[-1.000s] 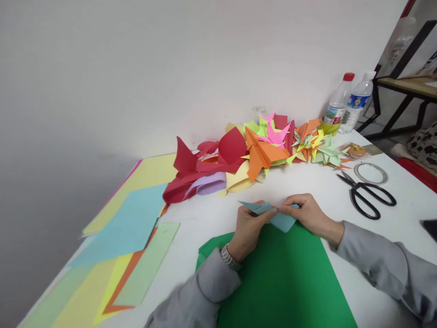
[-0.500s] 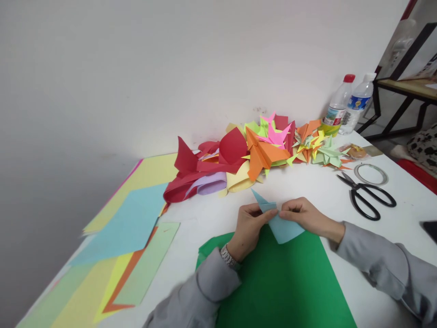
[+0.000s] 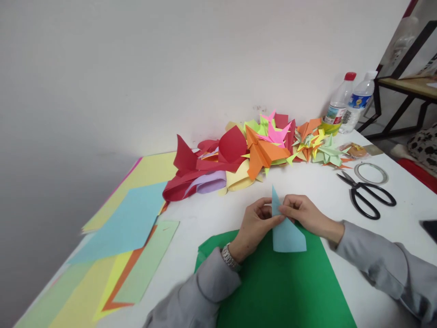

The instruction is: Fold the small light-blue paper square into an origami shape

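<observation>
A light blue folded piece of paper (image 3: 288,238) is held above the green sheet (image 3: 280,287), its narrow point up and its wide straight edge toward me. My left hand (image 3: 256,225), with a metal watch at the wrist, pinches its left side near the middle. From the right, my right hand (image 3: 307,215) pinches the paper just below the pointed tip, thumb and finger closed. The two hands nearly meet at the paper. Fingers hide part of its folds.
Coloured paper sheets (image 3: 119,223) lie in a stack at the left. Behind my hands is a pile of folded paper shapes (image 3: 262,155). Black-handled scissors (image 3: 367,193), a tape roll (image 3: 371,173) and two plastic bottles (image 3: 336,109) stand or lie at the right.
The blue paper has turned, so its tip now points straight up and its wide edge lies level. Its folded flap no longer shows. My left hand has shifted slightly right.
</observation>
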Demonstrator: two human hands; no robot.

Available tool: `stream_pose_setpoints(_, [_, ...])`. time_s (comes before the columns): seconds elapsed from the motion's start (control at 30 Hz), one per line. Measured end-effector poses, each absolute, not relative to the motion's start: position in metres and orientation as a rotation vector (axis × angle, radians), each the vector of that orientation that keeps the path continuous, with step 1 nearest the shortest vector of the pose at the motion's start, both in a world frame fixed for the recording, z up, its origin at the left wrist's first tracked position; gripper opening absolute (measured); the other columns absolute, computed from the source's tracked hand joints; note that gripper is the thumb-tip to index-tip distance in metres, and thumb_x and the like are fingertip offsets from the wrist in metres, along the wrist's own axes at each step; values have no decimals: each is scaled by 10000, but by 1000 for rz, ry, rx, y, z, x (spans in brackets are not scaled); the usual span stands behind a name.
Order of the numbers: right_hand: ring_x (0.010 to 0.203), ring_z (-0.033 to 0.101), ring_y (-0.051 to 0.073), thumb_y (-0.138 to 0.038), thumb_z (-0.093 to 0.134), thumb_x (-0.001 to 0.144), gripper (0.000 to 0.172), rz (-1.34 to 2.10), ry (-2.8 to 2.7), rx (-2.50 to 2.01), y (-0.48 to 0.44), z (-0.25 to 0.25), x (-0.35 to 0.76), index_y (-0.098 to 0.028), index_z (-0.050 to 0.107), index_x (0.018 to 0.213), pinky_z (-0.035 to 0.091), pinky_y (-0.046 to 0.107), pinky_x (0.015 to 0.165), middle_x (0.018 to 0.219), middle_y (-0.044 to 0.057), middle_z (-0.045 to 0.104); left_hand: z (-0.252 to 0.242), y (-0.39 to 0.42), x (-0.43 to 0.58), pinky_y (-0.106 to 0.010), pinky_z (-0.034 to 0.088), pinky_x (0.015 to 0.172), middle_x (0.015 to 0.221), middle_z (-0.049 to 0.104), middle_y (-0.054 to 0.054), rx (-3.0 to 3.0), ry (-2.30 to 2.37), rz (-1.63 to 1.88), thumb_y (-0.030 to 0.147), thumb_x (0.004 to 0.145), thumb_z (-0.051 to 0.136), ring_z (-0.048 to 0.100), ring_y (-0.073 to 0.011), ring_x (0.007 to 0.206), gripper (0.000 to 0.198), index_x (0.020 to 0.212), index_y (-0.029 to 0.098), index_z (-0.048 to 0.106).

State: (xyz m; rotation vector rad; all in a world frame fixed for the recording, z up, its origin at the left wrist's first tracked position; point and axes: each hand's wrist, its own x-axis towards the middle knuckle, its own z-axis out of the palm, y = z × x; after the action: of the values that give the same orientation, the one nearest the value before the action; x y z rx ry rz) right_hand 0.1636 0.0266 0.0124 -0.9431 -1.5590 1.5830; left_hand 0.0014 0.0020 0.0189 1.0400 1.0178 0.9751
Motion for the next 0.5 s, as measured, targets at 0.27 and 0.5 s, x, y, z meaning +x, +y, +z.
stream_pose_setpoints(0.27, [435,313,68,-548,629,765,424,1500,-1477,-1003,28,12,166,-190,454,619,221,223,425,480,-80,401,13,4,-1,-196,253,447,489,398,58,1172,1136,860,472,666,716,328,-50,471,413,544,119,541])
stream_pose_setpoints(0.5, [456,327,81,-534,643,759,408,1485,-1443,-1004,30,8,166,-190,474,619,239,234,444,488,-74,409,18,4,1,-198,323,450,480,367,55,1128,1111,840,534,662,695,351,-63,471,485,480,141,475])
